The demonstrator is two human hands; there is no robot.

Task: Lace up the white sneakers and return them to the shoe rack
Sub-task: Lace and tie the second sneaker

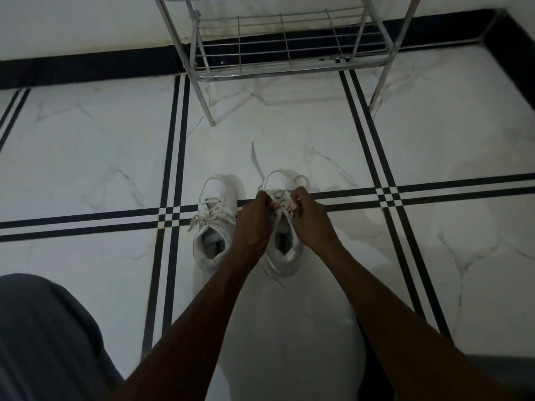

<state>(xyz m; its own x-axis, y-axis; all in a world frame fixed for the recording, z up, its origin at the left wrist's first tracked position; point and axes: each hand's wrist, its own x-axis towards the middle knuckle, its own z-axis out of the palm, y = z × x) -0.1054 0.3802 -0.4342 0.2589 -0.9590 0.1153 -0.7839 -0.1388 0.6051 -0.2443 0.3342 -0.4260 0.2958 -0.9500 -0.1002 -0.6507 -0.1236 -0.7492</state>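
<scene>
Pinching the laces (278, 201) of the right-hand sneaker (282, 227), both hands are working at the middle of the frame. The left hand (254, 224) is curling closed on a strand at the left side of the eyelets, and the right hand (311, 221) is closing its fingertips (295, 205) on a strand at the other side (how tight either grip is cannot be told in this dim light). One loose lace end (256, 160) is trailing up across the floor beyond the toe, and a loop (301, 179) is lying beside the toe cap. The left-hand sneaker (215, 221) is sitting just beside the first, toe pointing toward the top of the frame, its laces already crossed and tied in a loose bow. Both are resting on the white marble-patterned floor (86, 157) with dark stripe lines. The metal shoe rack (289, 41) is standing at the top centre against the wall, its bottom wire shelf holding nothing visible. A grey-clothed knee (46, 337) is filling the lower left corner.
</scene>
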